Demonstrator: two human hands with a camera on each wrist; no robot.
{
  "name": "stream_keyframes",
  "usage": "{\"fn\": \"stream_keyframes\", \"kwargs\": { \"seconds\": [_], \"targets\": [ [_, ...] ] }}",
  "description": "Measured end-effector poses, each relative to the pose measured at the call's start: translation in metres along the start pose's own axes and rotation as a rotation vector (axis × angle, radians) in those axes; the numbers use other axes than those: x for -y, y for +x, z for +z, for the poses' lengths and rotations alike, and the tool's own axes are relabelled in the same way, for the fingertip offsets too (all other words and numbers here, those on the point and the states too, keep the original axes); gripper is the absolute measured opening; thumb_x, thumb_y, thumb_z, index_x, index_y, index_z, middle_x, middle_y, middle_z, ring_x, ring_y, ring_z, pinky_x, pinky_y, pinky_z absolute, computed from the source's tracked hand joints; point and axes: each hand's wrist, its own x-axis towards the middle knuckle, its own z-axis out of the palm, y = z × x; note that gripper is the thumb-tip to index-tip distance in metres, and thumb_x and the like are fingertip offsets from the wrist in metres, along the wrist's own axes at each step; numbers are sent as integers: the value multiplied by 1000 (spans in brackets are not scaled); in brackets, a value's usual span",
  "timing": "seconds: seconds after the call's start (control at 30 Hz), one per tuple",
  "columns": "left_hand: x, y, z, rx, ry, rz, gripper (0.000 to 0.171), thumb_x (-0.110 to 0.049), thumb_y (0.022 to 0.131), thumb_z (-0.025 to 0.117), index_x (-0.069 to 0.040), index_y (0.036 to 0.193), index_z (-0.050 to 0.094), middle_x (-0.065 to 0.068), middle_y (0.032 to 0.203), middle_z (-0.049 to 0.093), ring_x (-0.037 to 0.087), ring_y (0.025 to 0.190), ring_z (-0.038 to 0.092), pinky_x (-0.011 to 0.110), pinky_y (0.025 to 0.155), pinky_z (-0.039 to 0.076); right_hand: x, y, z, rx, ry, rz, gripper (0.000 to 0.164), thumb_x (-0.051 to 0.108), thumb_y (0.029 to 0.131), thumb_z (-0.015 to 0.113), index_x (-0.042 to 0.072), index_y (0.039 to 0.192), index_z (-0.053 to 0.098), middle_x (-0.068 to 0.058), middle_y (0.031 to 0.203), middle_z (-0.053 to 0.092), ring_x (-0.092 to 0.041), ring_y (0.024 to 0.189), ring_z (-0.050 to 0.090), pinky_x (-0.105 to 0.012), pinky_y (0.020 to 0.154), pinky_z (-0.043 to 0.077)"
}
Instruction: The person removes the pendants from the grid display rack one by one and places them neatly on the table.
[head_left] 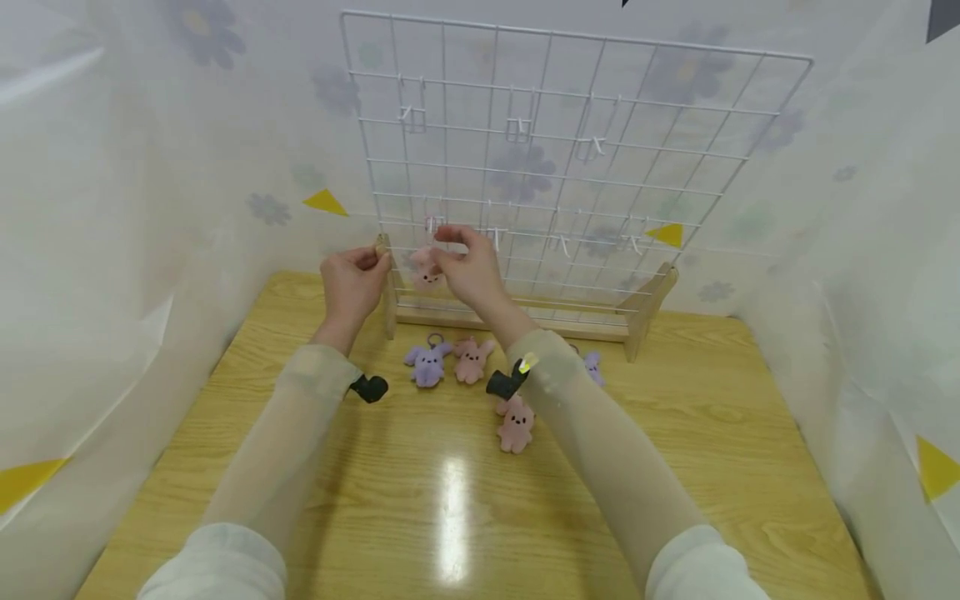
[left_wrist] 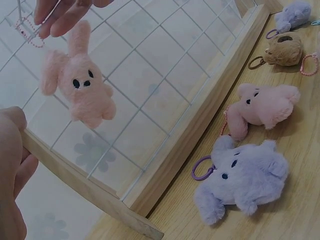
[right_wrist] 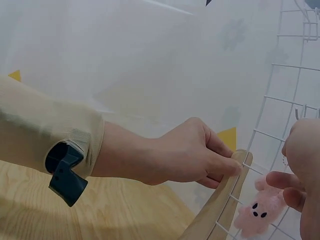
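At the left end of the white wire grid rack [head_left: 536, 179], my left hand [head_left: 354, 283] pinches the top of a wooden upright [left_wrist: 85, 182] between thumb and fingers. A pink plush bunny keychain [left_wrist: 85, 82] hangs in front of the grid's lower left hook [head_left: 433, 223], its pink bead chain [left_wrist: 30, 35] up at the hook. Close beside the bunny is my right hand [head_left: 471, 267], thumb and index finger apart. In the right wrist view, the right hand [right_wrist: 302, 165] partly covers the bunny and its chain.
On the wooden table [head_left: 360, 492] lie a purple plush [head_left: 428, 367], a pink plush [head_left: 471, 362], another pink plush [head_left: 516, 427] and a partly hidden purple plush [head_left: 592, 367]. A brown plush [left_wrist: 284, 49] shows in the left wrist view. Several white hooks [head_left: 517, 127] sit on the grid.
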Motion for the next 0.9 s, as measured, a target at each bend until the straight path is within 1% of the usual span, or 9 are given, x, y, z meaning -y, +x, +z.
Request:
{"fn": "stream_keyframes", "kwargs": {
  "seconds": [0.13, 0.23, 0.37, 0.47, 0.53, 0.6, 0.73, 0.8, 0.9],
  "targets": [
    [0, -1, 0, -1, -5, -3, 26, -21, 101, 75, 0, 115, 81, 17, 102, 79, 24, 91, 77, 31, 75, 64, -1, 3, 2, -15, 35, 4, 33, 1, 103, 67, -2, 136, 62, -13, 127, 66, -39, 91, 73, -41, 78, 64],
    [0, 0, 1, 0, -2, -3, 26, -21, 101, 75, 0, 115, 81, 17, 103, 79, 25, 92, 77, 33, 76, 64, -1, 5, 3, -24, 57, 5, 32, 0, 103, 68, -3, 134, 62, -14, 121, 67, -35, 88, 73, -45, 81, 64],
    [1, 1, 1, -5, 9, 2, 26, -22, 100, 75, 0, 114, 82, 17, 102, 79, 25, 92, 77, 35, 78, 64, 0, 7, 4, -23, 46, 5, 33, 1, 102, 69, -4, 134, 63, -14, 115, 70, -31, 81, 72, -40, 75, 64],
    [2, 2, 1, -9, 12, 4, 26, -22, 100, 75, 0, 113, 82, 17, 102, 79, 25, 92, 77, 37, 78, 64, 2, 7, 4, -10, 34, 8, 34, 3, 103, 68, -3, 136, 65, -13, 113, 71, -33, 79, 72, -36, 72, 64],
    [2, 2, 2, -7, 12, 5, 27, -22, 101, 75, 0, 114, 82, 17, 102, 79, 25, 92, 77, 37, 79, 64, 3, 7, 4, 0, 32, 14, 33, 4, 103, 68, -3, 136, 65, -13, 113, 70, -34, 81, 72, -36, 71, 64],
    [3, 2, 2, -5, 11, 6, 27, -23, 101, 74, 0, 114, 82, 17, 102, 79, 25, 93, 77, 37, 79, 64, 5, 8, 4, 2, 34, 20, 31, 5, 104, 68, -1, 134, 67, -12, 112, 69, -33, 82, 71, -37, 71, 64],
    [4, 2, 2, -3, 12, 7, 28, -23, 101, 75, 0, 115, 82, 17, 102, 79, 25, 92, 77, 37, 78, 64, 6, 9, 5, -6, 36, 22, 24, 7, 104, 69, 0, 126, 69, -10, 113, 67, -25, 77, 70, -40, 74, 64],
    [4, 3, 2, -5, 11, 5, 27, -22, 101, 75, 0, 114, 82, 17, 102, 79, 25, 91, 77, 36, 77, 64, 7, 9, 6, -10, 24, 22, 22, 9, 104, 69, 0, 124, 70, -10, 115, 67, -22, 75, 69, -39, 73, 63],
    [5, 3, 2, -3, 7, 0, 27, -22, 101, 75, 0, 115, 81, 18, 102, 79, 25, 92, 77, 35, 77, 64, 8, 10, 7, -15, 6, 27, 20, 12, 104, 70, 1, 121, 72, -8, 117, 67, -20, 71, 70, -33, 69, 61]
  ]
}}
